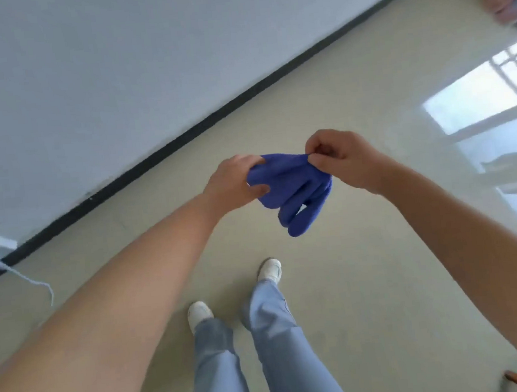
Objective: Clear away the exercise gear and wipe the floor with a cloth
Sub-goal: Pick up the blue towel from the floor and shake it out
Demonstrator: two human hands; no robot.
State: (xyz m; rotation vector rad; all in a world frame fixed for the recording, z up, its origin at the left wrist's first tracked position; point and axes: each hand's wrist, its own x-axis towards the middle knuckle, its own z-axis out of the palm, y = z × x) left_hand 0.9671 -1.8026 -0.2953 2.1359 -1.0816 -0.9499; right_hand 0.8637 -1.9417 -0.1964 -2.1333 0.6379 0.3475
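In the head view, no brand, label or writing is readable anywhere. Both bare arms are reaching forward over the floor [369, 280], and the two hands are meeting near the middle of the picture. The left hand [233, 182] is gripping the blue cloth [291, 189] at its 9 o'clock side, with the fingers curled over the top edge and the thumb pressing from below. The right hand [342, 159] is pinching the cloth at its 1 o'clock corner between thumb and bent fingers. The cloth is soft, with a fine knitted-looking texture, and it is hanging bunched in rounded folds between the hands, above the floor and not touching it. The floor is smooth, pale beige and glossy; it is reflecting a window [481, 95] at 3 o'clock. A black baseboard [182, 136] is running diagonally under a white wall [112, 67]. At 6 o'clock, light blue trousers [266, 353] and white shoes [269, 269] are showing. A thin pale cord [28, 278] is lying at 9 o'clock.
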